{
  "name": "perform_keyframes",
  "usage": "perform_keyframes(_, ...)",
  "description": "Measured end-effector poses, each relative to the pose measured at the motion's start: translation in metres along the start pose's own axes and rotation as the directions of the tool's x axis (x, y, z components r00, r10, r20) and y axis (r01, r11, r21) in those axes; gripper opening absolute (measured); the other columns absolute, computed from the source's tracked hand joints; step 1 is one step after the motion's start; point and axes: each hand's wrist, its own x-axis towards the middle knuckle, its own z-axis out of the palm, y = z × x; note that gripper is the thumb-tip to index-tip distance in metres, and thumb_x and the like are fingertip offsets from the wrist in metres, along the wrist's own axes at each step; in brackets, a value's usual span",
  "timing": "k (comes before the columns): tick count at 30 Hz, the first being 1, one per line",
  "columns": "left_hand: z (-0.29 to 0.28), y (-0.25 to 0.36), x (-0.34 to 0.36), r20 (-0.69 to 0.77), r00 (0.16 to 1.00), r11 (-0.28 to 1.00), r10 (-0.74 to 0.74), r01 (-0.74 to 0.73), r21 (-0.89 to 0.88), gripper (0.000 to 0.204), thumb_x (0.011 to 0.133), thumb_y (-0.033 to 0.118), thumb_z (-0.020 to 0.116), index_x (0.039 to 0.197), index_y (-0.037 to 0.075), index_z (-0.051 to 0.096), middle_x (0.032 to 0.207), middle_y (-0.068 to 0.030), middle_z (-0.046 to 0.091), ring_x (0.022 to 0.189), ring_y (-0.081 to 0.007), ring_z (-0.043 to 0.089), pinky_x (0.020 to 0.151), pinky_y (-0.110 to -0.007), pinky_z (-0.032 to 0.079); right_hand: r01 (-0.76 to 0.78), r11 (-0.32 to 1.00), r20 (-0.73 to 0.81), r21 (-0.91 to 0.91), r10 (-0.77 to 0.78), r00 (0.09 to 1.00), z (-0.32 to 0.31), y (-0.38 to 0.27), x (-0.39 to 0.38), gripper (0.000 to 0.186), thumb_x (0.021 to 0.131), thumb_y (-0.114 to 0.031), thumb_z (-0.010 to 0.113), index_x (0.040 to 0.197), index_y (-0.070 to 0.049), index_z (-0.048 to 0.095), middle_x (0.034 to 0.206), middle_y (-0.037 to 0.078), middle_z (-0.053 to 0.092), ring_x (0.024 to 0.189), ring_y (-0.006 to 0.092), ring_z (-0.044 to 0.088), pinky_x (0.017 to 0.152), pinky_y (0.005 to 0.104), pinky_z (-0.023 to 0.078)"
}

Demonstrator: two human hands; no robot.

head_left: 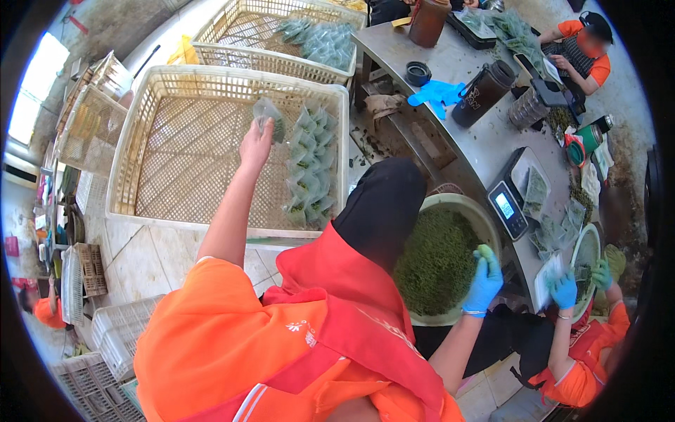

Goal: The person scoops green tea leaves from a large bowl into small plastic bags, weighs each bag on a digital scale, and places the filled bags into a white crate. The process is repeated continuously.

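Note:
My bare left hand point(256, 146) is closed on the edge of a small clear plastic bag point(268, 116) with some green matter inside. It reaches over a large cream plastic crate point(190, 155) with a lattice floor. Just right of the hand, several similar filled bags point(309, 165) stand in rows along the crate's right side. In a blue glove, my right hand point(486, 283) hovers at the right rim of a round basin point(485, 218) filled with loose chopped greens point(436, 260). Its fingers are curled together, green-tinted at the tips; whatever they pinch cannot be made out.
Another crate point(274, 53) with bagged greens stands behind. On the metal table point(464, 148) are a digital scale point(512, 204) carrying a bag, a dark flask point(484, 91) and a blue glove point(439, 95). Co-workers point(583, 373) sit at the right, one near a second basin point(585, 260).

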Motion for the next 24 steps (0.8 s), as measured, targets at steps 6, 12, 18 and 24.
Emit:
perform_keyframes(6,0.061,-0.064,0.08,0.022,0.982,0.98,-0.187,0.188,-0.062,0.057,0.088,0.053,0.039,0.115,0.005,0.05,0.09,-0.0189,0.066,0.084,-0.0306,0.065,0.08,-0.044,0.045,-0.003,0.976,0.228,-0.22,0.054,0.972,0.017,0.002,-0.016,0.023,0.086,-0.003,0.055,0.107,0.001,0.062,0.103,0.012,0.064,0.093,0.0186,0.061,0.085,0.0293,0.047)
perform_keyframes(12,0.091,-0.038,0.103,0.038,0.986,0.947,-0.161,0.144,0.288,0.063,0.086,0.055,0.04,0.122,0.003,0.044,0.106,-0.024,0.061,0.099,-0.0389,0.058,0.086,-0.046,0.043,-0.012,0.925,0.24,-0.381,0.112,0.964,0.015,0.016,-0.028,0.023,0.083,-0.004,0.056,0.105,0.0,0.064,0.102,0.013,0.065,0.094,0.022,0.061,0.087,0.031,0.046)
perform_keyframes(18,0.132,-0.049,0.104,0.213,0.977,0.976,-0.002,-0.045,0.212,0.085,0.079,0.061,0.05,0.136,0.001,0.031,0.124,-0.0253,0.05,0.113,-0.038,0.051,0.097,-0.043,0.037,-0.023,0.778,0.315,-0.628,0.282,0.906,0.03,0.048,-0.052,0.03,0.081,-0.013,0.059,0.109,-0.003,0.062,0.102,0.02,0.063,0.093,0.0339,0.062,0.082,0.0376,0.049)
perform_keyframes(24,0.096,-0.064,0.111,0.075,0.994,0.992,0.076,-0.067,-0.108,0.076,0.082,0.048,0.058,0.133,-0.002,0.035,0.127,-0.025,0.048,0.117,-0.033,0.049,0.097,-0.038,0.038,0.052,0.384,0.309,-0.922,0.646,0.698,0.046,0.069,-0.071,0.045,0.078,-0.046,0.059,0.087,-0.002,0.065,0.09,0.022,0.064,0.083,0.0384,0.062,0.075,0.0457,0.049)
